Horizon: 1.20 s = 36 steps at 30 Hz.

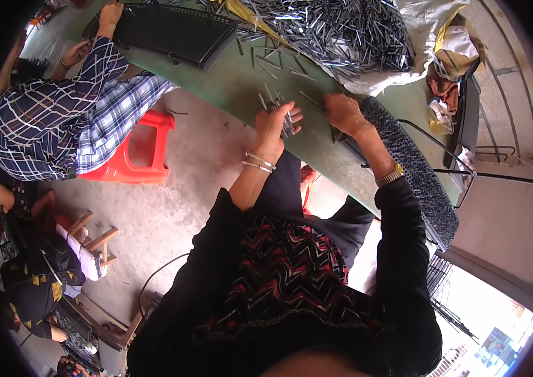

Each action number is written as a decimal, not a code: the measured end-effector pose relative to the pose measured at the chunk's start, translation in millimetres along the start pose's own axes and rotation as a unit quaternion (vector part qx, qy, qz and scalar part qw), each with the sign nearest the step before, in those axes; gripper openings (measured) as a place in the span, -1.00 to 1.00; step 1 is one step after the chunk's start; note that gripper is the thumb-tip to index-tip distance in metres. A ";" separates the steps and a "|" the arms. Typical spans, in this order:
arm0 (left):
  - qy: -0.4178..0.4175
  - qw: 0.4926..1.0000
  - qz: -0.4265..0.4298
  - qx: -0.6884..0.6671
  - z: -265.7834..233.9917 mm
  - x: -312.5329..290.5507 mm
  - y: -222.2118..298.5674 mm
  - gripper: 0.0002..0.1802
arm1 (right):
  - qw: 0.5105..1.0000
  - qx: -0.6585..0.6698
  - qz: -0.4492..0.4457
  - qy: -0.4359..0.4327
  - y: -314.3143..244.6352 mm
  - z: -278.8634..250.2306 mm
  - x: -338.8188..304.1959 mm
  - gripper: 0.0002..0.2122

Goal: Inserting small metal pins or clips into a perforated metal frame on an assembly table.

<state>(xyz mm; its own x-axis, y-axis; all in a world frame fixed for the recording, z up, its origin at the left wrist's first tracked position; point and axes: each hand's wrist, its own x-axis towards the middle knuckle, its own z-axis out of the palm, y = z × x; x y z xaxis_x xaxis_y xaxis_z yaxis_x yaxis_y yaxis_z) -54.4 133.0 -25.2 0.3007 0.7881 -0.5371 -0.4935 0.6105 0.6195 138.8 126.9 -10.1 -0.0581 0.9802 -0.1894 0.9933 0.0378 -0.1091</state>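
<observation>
My left hand (274, 124) is closed around a bunch of thin grey metallic sticks (272, 100), whose ends stick out above and below the fingers. Over the green table (241, 88), my right hand (343, 114) is closed with its fingertips together. One thin dark stick (310, 100) shows by those fingertips; whether they grip it I cannot make out. Beside my right wrist runs a long black rack (412, 173), densely covered with small upright dark pieces. A large heap of the same kind of sticks (348, 31) lies on a white sack (398, 80) beyond my hands.
Loose sticks (269, 63) lie on the table near a black perforated tray (172, 31). A co-worker in a checked shirt (52, 122) sits on a red plastic stool (144, 154) at the left. Black metal rods (433, 141) stand out at the right. Another person (37, 276) is lower left.
</observation>
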 end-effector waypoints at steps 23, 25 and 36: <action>-0.045 0.994 -0.055 -0.082 -8.4 14.0 -4.1 -0.75 | 0.995 0.056 0.073 0.034 -43.5 9.8 11.9 -0.78; -0.046 0.994 -0.056 -0.084 -4.6 15.4 -4.4 -0.73 | 0.993 0.079 0.085 0.018 -30.4 9.2 13.8 -0.78; -0.032 0.990 -0.013 -0.137 10.0 47.9 -26.1 -0.78 | 0.941 0.326 0.048 0.075 -44.4 -10.9 -2.9 -0.81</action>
<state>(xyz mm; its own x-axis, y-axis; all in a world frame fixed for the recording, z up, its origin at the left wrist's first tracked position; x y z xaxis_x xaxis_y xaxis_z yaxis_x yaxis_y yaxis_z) -19.0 155.6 -61.4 0.3625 0.7811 -0.5084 -0.6852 0.5931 0.4226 95.9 124.5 5.9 0.0912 0.9914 -0.0943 0.7179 -0.1311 -0.6837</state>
